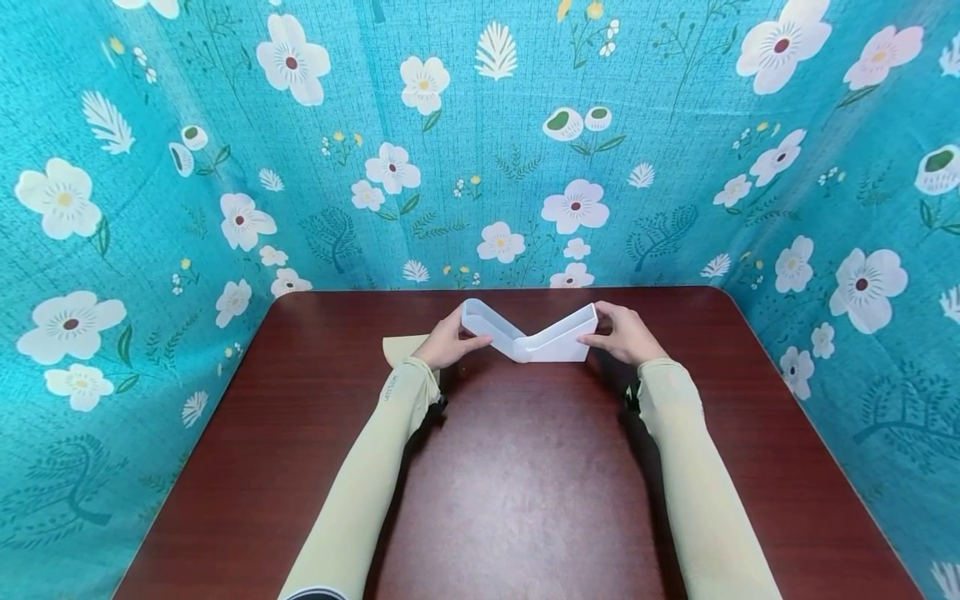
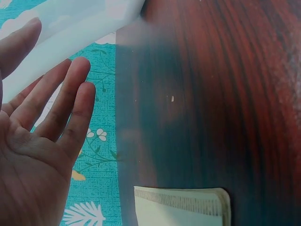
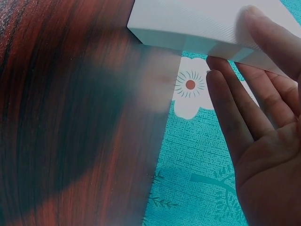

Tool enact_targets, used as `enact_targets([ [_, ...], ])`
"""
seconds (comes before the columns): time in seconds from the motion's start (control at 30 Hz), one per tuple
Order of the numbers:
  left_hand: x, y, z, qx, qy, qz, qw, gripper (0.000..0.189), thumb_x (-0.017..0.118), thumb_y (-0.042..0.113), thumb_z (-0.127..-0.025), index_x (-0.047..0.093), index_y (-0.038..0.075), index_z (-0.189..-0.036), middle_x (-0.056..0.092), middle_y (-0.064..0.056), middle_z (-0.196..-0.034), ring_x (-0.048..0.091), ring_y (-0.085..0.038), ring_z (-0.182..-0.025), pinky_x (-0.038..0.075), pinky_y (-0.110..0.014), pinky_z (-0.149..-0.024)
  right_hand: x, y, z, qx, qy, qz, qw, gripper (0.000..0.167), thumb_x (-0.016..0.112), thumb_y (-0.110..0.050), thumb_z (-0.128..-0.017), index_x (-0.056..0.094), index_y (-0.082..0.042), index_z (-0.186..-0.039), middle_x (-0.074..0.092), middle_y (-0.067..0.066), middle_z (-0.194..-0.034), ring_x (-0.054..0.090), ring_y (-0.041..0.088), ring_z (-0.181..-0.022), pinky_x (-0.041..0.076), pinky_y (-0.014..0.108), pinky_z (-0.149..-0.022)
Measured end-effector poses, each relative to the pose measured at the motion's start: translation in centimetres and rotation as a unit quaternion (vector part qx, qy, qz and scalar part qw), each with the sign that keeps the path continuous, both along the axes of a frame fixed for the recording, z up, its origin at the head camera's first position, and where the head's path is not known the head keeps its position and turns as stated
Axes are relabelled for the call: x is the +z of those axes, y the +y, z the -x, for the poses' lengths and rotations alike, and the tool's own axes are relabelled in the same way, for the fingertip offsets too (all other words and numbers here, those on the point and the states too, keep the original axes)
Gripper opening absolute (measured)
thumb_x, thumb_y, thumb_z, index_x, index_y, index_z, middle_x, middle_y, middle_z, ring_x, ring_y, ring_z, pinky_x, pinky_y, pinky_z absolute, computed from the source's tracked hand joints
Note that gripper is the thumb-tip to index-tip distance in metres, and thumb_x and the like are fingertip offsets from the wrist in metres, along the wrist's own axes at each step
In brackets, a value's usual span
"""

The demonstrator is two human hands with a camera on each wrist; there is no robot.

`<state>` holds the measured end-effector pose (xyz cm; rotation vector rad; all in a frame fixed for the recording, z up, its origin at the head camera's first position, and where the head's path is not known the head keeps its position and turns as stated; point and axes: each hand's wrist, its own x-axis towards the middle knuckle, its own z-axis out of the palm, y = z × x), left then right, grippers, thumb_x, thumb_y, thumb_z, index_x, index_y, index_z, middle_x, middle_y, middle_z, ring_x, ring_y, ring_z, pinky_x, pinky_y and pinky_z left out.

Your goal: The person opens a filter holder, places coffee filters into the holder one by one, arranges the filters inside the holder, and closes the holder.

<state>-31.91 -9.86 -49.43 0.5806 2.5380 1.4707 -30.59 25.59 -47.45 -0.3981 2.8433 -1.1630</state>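
White case [image 1: 522, 352], hollow halves [image 1: 561, 342] in a V, between both hands' [image 1: 446, 340] [image 1: 628, 335] pinching fingers [image 3: 230, 101]

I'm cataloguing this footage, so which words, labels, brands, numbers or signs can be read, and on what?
None can be read for certain.
Cream fabric left sleeve: small dark lettering near the wrist, too small to read.
Flat pale-yellow item with a rounded corner: a row of fine dark marks, no readable characters.
White V-shaped open case: no text visible.
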Motion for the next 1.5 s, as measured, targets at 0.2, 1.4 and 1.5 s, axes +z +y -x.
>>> enact_targets([
  [0.2,0.1,-0.1,-0.1,0.002,-0.006,-0.017,0.9998,0.056,0.078,0.020,-0.094,0.047,0.010,-0.140,0.065,-0.013,-0.128,0.071,-0.031,-0.110,0.055,-0.044,-0.099,0.0,-0.1,0.1,-0.002,-0.002,0.001,1.0000,0.042,0.084,-0.015,-0.089,0.063,-0.005,-0.124,0.070,0.022,-0.119,0.069,0.041,-0.114,0.054,0.056,-0.101],
  [1.4,2.6,-6.4,0.4,0.014,0.067,0.031,0.9972,0.053,0.080,0.013,-0.092,0.058,0.013,-0.140,0.067,-0.015,-0.133,0.069,-0.032,-0.114,0.054,-0.051,-0.101,0.8,-0.6,-0.2,-0.009,0.009,0.026,0.9996,0.039,0.077,-0.028,-0.095,0.063,-0.010,-0.128,0.068,0.016,-0.123,0.068,0.035,-0.112,0.056,0.053,-0.096],
  [1.5,2.1,-8.2,0.7,0.035,0.080,0.084,0.9926,0.049,0.079,0.010,-0.092,0.060,0.008,-0.137,0.066,-0.020,-0.134,0.067,-0.037,-0.117,0.052,-0.051,-0.104,0.8,-0.5,-0.3,-0.008,0.012,0.027,0.9995,0.039,0.077,-0.028,-0.095,0.064,-0.010,-0.127,0.069,0.016,-0.122,0.069,0.034,-0.111,0.056,0.051,-0.096],
])
